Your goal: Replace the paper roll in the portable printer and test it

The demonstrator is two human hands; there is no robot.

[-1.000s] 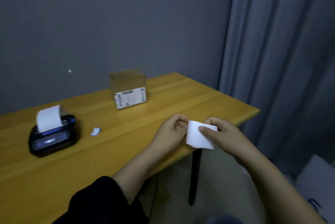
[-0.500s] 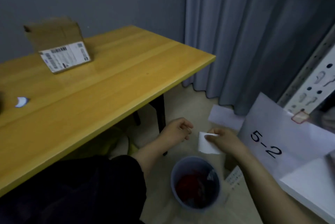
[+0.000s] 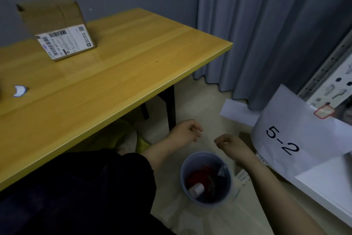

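Both my hands hover over the floor beside the table, just above a round blue-grey waste bin (image 3: 183, 168). My left hand (image 3: 185, 133) is empty with its fingers loosely curled and apart. My right hand (image 3: 229, 142) also holds nothing, fingers slightly bent. A white piece of paper roll (image 3: 196, 190) lies inside the bin among red and dark rubbish. The printer is out of view past the left edge of the frame.
The yellow wooden table (image 3: 114, 75) carries a cardboard box (image 3: 59, 29) with a shipping label and a small white paper scrap (image 3: 19, 91). Grey curtains (image 3: 266, 25) hang behind. A white sheet marked "5-2" (image 3: 291, 137) and a metal shelf post (image 3: 327, 75) stand at right.
The view swung from the table down to the bin. My right hand let go of the white paper piece, which now lies in the bin. Both hands are empty.
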